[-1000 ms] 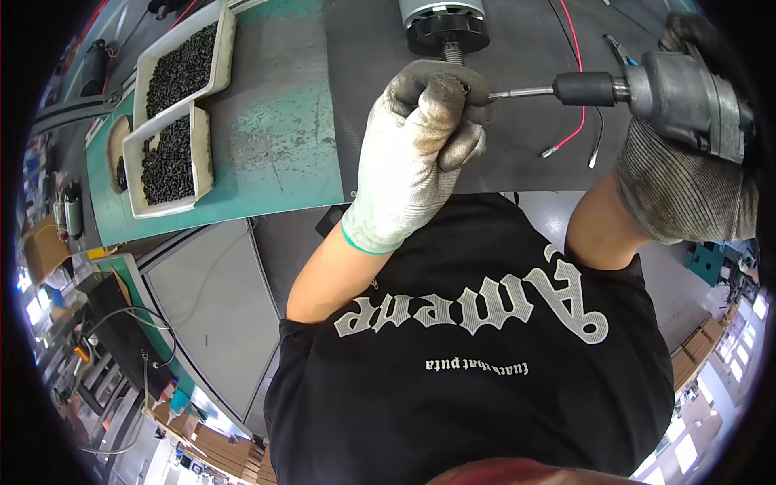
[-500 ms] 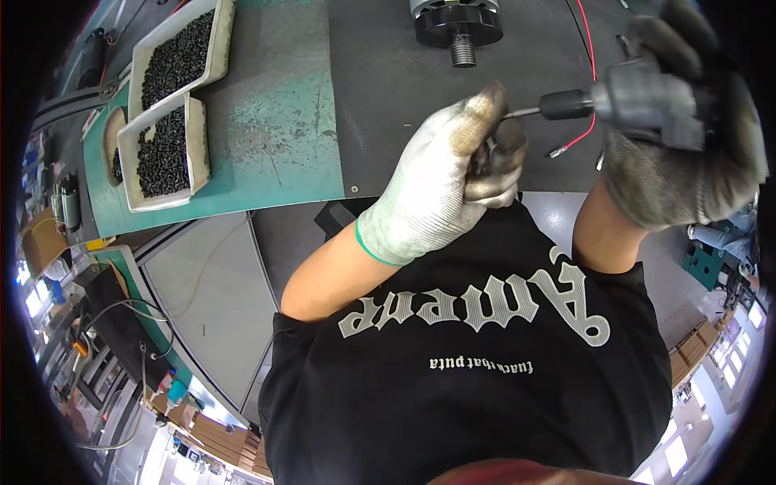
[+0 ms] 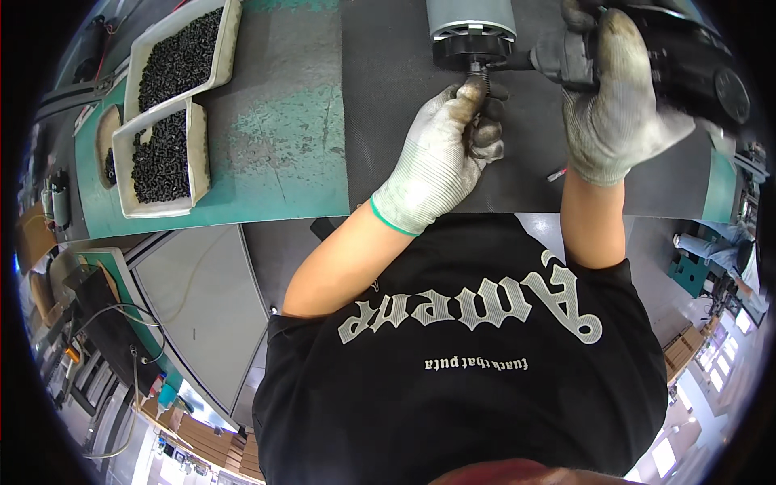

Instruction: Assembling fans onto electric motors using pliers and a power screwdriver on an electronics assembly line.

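Head view: at the bench's left edge we see two white trays (image 3: 191, 90) full of small black screws (image 3: 162, 158), resting on the green mat (image 3: 303, 153). Further right, on the black mat (image 3: 388, 97), our gloved left hand (image 3: 440, 166) pinches its fingertips together at the shaft under the motor (image 3: 471, 32), which stands at the far edge; whether they clamp a screw we cannot tell. Just right of it, our gloved right hand (image 3: 614, 105) is wrapped tight around the driver (image 3: 687, 61), whose bit points left at the motor's black base.
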Demonstrator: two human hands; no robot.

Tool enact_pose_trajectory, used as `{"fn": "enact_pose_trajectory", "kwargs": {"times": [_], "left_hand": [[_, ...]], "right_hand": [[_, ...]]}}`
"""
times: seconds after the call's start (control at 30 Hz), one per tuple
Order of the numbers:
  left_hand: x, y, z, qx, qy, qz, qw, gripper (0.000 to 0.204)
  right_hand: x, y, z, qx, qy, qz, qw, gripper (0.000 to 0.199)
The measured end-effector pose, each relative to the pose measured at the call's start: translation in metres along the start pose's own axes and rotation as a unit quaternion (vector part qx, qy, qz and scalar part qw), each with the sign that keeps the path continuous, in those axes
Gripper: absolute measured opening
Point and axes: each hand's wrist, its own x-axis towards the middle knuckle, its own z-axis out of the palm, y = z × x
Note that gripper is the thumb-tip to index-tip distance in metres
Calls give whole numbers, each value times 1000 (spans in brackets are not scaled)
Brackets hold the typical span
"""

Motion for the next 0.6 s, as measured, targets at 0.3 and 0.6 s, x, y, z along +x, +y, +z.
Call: {"fn": "enact_pose_trajectory", "kwargs": {"times": [0.3, 0.6], "left_hand": [[-4, 6, 4, 127, 29, 33, 991, 29], [-6, 7, 0, 105, 16, 33, 994, 26]], "right_hand": [[-1, -2, 4, -3, 36, -2, 999, 47], [-5, 1, -1, -7, -28, 37, 999, 46]]}}
